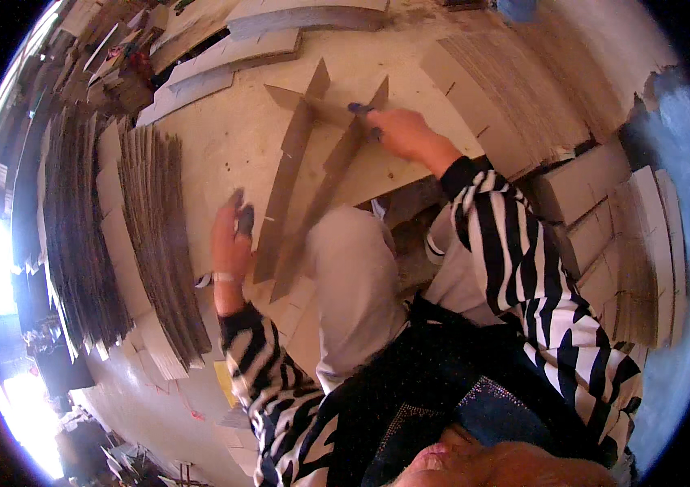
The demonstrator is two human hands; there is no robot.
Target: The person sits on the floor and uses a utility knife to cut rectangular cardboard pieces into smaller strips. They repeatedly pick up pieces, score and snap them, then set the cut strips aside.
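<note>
A cardboard divider frame (289, 162) stands on edge before me. It has two long slotted strips, running from near my knee to the far side, and a short cross strip (330, 113) joining them near the far end. My right hand (411, 136), with dark covers on its fingertips, pinches the right long strip (350, 144) where the cross strip meets it. To the left of the left long strip, my left hand (233, 237) hovers with fingers stretched and nothing visible in them; it is slightly blurred and seems apart from the cardboard.
The frame rests on a pale board (215, 154). Tall rows of stacked cardboard strips (150, 235) stand to the left. More flat strips lie in a fanned pile (495, 97) at the right, with further cardboard stacks (645, 243) beyond. Flat pieces (235, 58) lie along the far edge.
</note>
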